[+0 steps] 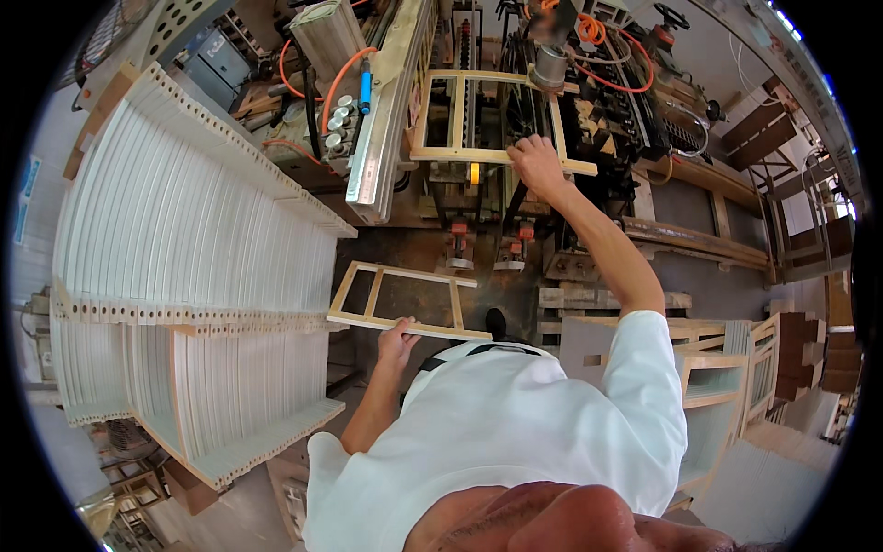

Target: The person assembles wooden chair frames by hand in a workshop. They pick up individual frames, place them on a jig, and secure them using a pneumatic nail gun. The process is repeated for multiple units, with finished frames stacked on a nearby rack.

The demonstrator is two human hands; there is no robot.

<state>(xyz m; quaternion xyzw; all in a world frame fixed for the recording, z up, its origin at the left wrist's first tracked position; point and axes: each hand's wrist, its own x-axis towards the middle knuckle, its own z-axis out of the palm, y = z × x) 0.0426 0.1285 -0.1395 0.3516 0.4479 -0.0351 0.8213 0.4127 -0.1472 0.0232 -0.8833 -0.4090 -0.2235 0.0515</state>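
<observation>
Your face [570, 520] is closest, white shirt [501, 414] just beyond! Before your waist, your left hand [396, 344] has its fingers clasping a wooden frame [437, 329] by the near rail. Up ahead, your right hand [538, 167] meets a second frame [469, 155] lying on the machine [372, 179], fingers on its near rail; gripping or just touching, can't tell. White panels [184, 212] stand left.

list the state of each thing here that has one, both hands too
left hand, closed on the held frame's near rail
held frame, open in the middle, clear of the machine
right hand, touching the machine frame's near rail; grip unclear
machine frame, lying across the machine
white panels, packed close together
orange hose, coiled
</observation>
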